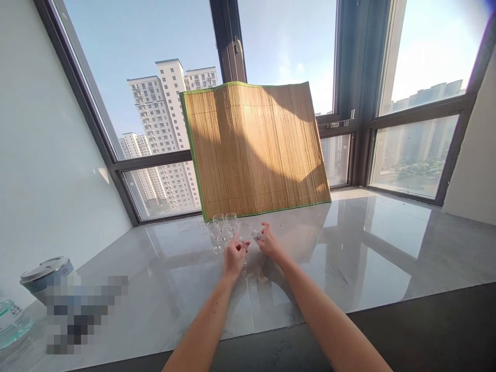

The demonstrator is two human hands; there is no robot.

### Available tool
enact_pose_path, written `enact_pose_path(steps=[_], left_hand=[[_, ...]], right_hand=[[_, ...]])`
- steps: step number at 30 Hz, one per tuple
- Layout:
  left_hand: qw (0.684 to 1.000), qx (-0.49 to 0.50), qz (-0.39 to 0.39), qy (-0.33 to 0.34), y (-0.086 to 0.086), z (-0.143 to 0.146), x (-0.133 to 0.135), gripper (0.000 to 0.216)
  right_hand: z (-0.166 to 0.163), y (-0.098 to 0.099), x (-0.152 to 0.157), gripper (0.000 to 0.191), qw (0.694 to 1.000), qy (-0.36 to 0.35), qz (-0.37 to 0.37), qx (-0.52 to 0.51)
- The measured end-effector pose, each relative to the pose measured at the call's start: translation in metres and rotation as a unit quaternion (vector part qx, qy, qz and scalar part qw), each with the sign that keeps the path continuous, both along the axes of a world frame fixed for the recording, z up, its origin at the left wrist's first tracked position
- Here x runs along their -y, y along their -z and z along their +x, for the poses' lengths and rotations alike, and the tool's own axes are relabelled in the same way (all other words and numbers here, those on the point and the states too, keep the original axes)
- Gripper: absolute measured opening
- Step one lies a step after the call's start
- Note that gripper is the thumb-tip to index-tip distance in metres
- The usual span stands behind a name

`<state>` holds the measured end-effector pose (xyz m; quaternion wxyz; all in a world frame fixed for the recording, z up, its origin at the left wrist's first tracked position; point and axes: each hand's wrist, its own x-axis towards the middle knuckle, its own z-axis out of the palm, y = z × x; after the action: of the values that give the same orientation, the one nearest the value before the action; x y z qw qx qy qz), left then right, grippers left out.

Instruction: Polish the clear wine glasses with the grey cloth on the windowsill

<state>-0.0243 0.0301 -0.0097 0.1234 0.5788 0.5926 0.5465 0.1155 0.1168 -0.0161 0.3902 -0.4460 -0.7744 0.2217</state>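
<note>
My left hand [234,257] is closed around a small clear stemmed glass [244,231], its bowl upward and its foot just above or on the grey sill. Close to that bowl on its right, my right hand [270,244] pinches a small whitish-grey piece [257,235]; it looks like cloth or tissue, but its kind is not clear. Just beyond my left hand, several similar glasses stand upright in a group: a front one [216,239], a back left one [219,221] and a back right one [231,222].
A bamboo mat [256,150] with green edging leans against the window behind the glasses. The glossy grey sill [166,289] reflects light. At far left are a lidded cup [48,276], a clear bottle [13,323] and a pixelated patch. The sill's front edge lies beneath my forearms.
</note>
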Motion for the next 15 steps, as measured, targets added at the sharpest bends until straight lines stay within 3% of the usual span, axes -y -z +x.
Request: enact_pose_path(steps=[6, 10, 15], left_hand=[[0.997, -0.071, 0.013, -0.008, 0.004, 0.003, -0.003, 0.065], [0.997, -0.068, 0.014, -0.021, 0.003, 0.002, -0.003, 0.065], [0.996, -0.075, -0.008, -0.044, 0.002, 0.0, 0.0, 0.056]], right_hand=[[0.0, -0.022, 0.008, 0.053, 0.982, -0.037, 0.059, -0.178], [0.006, -0.035, 0.017, 0.046, 0.974, -0.072, 0.056, -0.208], [0.014, -0.047, 0.026, 0.038, 0.957, -0.176, 0.015, -0.229]])
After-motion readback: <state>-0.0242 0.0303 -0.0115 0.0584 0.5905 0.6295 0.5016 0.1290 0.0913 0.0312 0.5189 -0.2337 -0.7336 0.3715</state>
